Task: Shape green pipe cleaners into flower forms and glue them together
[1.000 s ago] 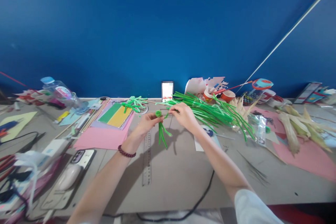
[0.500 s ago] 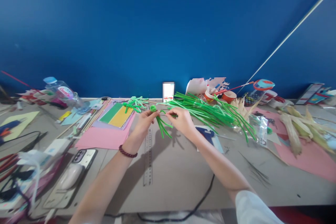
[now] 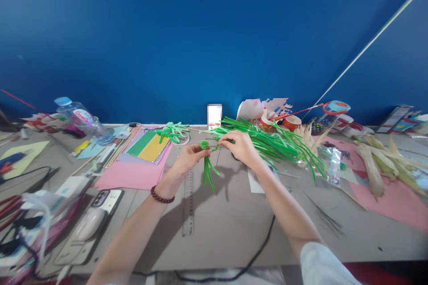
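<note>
My left hand (image 3: 191,156) pinches a green pipe cleaner piece (image 3: 208,173) between thumb and fingers. A tight round coil (image 3: 204,144) forms its top, and several fuzzy strands hang below the fingertips. Just to the right, my right hand (image 3: 240,146) has thumb and forefinger closed on a thin strand beside the piece; whether this is wire or a pipe cleaner end is too small to tell. Under the hands, a clear ruler (image 3: 188,207) lies on the grey table (image 3: 227,236).
Behind my right hand lies a large bundle of green pipe cleaners (image 3: 274,142). Coloured sheets (image 3: 133,171) and a phone (image 3: 90,227) with a mouse on it are at left. Thin dark wires (image 3: 323,214), dried husks (image 3: 374,169) and pink paper (image 3: 394,205) lie at right.
The pipe cleaner piece has shifted right and now hangs more upright, its coil showing above my left fingers. My right hand has moved slightly right and up.
</note>
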`<state>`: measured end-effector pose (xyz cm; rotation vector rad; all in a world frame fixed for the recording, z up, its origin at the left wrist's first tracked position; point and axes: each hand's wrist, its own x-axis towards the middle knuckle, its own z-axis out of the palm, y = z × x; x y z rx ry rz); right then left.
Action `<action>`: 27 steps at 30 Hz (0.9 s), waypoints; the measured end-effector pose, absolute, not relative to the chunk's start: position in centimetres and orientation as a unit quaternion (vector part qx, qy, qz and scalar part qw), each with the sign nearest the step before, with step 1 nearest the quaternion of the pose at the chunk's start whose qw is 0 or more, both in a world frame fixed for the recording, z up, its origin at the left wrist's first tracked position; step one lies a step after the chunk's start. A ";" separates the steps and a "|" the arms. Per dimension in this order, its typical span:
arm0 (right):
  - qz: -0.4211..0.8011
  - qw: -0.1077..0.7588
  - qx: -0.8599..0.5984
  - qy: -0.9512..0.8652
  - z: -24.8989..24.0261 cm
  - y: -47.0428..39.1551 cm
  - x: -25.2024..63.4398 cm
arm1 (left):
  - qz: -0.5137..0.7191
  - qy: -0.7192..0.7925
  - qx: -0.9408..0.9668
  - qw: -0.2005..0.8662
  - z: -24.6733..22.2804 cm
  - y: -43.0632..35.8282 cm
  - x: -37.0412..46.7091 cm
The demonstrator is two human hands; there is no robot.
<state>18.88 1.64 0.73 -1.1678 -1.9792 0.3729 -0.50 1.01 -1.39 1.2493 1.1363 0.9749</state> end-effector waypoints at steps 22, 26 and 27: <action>0.126 0.438 -0.462 -0.761 -1.0 1.3 17.2 | 0.437 0.409 0.394 0.697 -1.6 1.8 -0.9; 0.131 0.435 -0.426 -0.782 -0.3 1.7 18.0 | 0.420 0.411 0.414 0.695 -1.5 1.7 -1.2; 0.137 0.433 -0.417 -0.787 -0.1 1.7 18.2 | 0.418 0.407 0.422 0.694 -1.4 1.7 -1.4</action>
